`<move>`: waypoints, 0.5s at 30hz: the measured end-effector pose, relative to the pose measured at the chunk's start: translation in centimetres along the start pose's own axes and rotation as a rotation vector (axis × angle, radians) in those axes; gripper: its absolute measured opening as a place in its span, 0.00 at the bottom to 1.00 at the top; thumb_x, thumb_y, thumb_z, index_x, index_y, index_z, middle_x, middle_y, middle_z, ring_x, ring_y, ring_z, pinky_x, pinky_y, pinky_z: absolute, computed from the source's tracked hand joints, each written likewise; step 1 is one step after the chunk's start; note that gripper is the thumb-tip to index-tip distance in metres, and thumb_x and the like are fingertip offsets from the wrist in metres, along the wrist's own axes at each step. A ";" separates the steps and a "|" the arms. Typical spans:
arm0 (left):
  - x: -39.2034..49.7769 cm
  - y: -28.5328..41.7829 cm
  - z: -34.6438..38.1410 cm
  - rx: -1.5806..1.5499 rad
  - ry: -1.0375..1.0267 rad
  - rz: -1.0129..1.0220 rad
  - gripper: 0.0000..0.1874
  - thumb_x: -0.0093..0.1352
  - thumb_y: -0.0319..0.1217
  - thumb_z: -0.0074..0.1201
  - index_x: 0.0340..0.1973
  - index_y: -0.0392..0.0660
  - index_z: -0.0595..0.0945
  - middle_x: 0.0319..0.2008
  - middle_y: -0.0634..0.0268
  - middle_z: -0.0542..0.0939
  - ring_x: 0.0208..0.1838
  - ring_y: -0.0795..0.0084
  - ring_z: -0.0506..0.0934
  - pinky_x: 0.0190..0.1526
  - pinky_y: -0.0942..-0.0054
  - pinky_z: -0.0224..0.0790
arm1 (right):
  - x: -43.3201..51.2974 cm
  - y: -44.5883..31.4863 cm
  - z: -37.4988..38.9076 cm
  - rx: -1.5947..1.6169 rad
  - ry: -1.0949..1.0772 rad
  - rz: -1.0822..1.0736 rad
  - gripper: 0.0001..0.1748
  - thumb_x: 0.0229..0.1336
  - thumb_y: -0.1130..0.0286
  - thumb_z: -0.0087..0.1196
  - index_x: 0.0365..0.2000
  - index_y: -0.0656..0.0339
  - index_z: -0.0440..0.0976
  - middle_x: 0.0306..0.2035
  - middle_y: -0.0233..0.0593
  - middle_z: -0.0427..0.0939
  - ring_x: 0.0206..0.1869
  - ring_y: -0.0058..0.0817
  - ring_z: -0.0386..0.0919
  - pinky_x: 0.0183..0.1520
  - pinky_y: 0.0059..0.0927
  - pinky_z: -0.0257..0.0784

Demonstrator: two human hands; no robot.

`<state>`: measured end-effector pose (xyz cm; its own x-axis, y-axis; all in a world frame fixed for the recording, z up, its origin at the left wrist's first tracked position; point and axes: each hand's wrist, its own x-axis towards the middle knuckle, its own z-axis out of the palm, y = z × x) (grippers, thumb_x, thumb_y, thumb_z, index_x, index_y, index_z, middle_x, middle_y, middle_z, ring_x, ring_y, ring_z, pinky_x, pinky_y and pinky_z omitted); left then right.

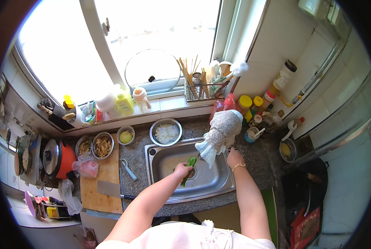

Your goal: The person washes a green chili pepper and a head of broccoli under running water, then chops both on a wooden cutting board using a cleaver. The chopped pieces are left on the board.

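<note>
My left hand (183, 171) is closed around a green pepper (191, 161), or a similar long green vegetable, above the steel sink basin (160, 162). My right hand (235, 158) is at the sink's right rim, by the faucet, which is mostly hidden under a grey knitted cover (226, 126) with a pale mesh end; its fingers touch what looks like a thin handle. Behind the sink stands a steel bowl (166, 132) with white pieces in liquid. Left of the sink, a peeler (129, 170) lies on the stone counter.
At left, a cleaver (109, 188) lies on a wooden cutting board (98, 199) beside bowls of food and a red cooker (65, 158). Bottles and jars (245, 102) crowd the back right corner. A dark wok (307, 186) is at far right. A wire utensil basket (204, 91) stands on the sill.
</note>
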<state>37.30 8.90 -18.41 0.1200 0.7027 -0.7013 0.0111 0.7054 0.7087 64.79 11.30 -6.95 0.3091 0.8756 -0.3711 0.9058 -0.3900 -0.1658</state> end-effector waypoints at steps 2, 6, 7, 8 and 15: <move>1.3 -0.6 0.3 0.174 0.082 0.063 0.22 0.64 0.31 0.69 0.50 0.37 0.80 0.35 0.58 0.83 0.35 0.69 0.81 0.39 0.68 0.76 | -1.4 -0.6 2.5 0.216 0.194 -0.070 0.16 0.65 0.70 0.48 0.52 0.62 0.71 0.50 0.57 0.78 0.52 0.55 0.78 0.52 0.50 0.76; 2.4 -0.6 1.9 0.330 0.148 0.121 0.27 0.60 0.34 0.73 0.52 0.37 0.81 0.37 0.57 0.85 0.38 0.67 0.82 0.42 0.66 0.75 | -3.3 -0.3 8.8 0.529 0.246 -0.268 0.11 0.62 0.66 0.55 0.38 0.65 0.77 0.39 0.55 0.82 0.42 0.50 0.81 0.42 0.45 0.76; 2.0 0.0 2.7 0.336 0.130 0.109 0.27 0.60 0.36 0.72 0.52 0.38 0.81 0.38 0.56 0.85 0.38 0.66 0.82 0.43 0.65 0.75 | -3.9 -0.7 9.7 0.581 0.166 -0.219 0.12 0.61 0.65 0.57 0.34 0.65 0.78 0.36 0.54 0.82 0.39 0.50 0.82 0.39 0.44 0.76; 1.7 0.6 3.5 0.342 0.113 0.096 0.26 0.61 0.37 0.72 0.51 0.38 0.82 0.38 0.56 0.85 0.39 0.65 0.82 0.44 0.63 0.75 | -4.2 -1.0 10.4 0.591 0.129 -0.183 0.12 0.62 0.64 0.57 0.32 0.64 0.78 0.34 0.52 0.82 0.38 0.47 0.82 0.38 0.43 0.76; 3.7 -1.0 2.8 0.269 0.050 0.135 0.19 0.68 0.41 0.61 0.45 0.37 0.85 0.37 0.57 0.86 0.39 0.67 0.82 0.43 0.66 0.74 | -3.2 -5.9 14.8 1.255 -0.381 0.154 0.13 0.69 0.59 0.53 0.40 0.59 0.76 0.39 0.32 0.80 0.42 0.24 0.80 0.39 0.34 0.79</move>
<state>40.56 10.52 -21.46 0.0896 0.7970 -0.5973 0.2617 0.5598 0.7862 54.17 6.56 -18.26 0.0965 0.7450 -0.6600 -0.0772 -0.6555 -0.7512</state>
